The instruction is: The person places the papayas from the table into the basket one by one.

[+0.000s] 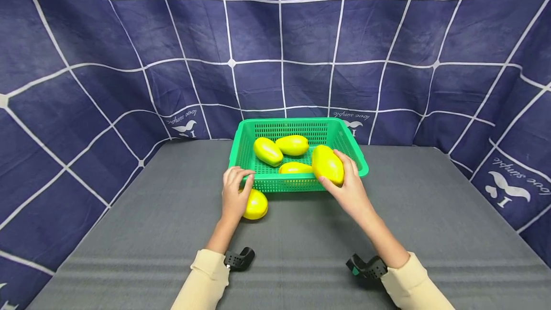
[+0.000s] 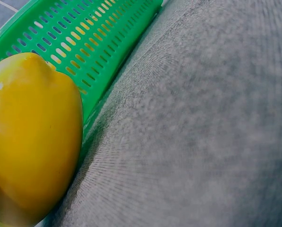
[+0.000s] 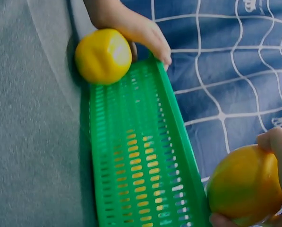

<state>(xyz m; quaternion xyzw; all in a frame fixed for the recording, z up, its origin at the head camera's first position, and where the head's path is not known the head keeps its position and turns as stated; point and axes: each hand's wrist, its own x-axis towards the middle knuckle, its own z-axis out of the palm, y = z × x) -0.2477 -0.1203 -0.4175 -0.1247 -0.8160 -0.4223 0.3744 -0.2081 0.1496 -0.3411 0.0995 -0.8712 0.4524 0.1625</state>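
Note:
My left hand (image 1: 234, 197) grips the front left corner of a green plastic basket (image 1: 275, 185), fingers over the rim. In the right wrist view, the left hand's fingers (image 3: 152, 38) lie at that corner. A yellow mango (image 1: 256, 204) sits on the table in front of the basket, close beside this hand; it fills the left of the left wrist view (image 2: 34, 137). My right hand (image 1: 352, 190) holds another mango (image 1: 327, 164) over the basket's front right rim, thumb below and fingers on its far side. Inside the basket lie three mangoes (image 1: 268, 151), one partly hidden by the front wall.
The grey cloth-covered table (image 1: 292, 252) spreads around the basket. Behind it hangs a dark blue curtain (image 1: 305, 37) with white grid lines, also along both sides. Black bands (image 1: 240, 259) are worn on both wrists.

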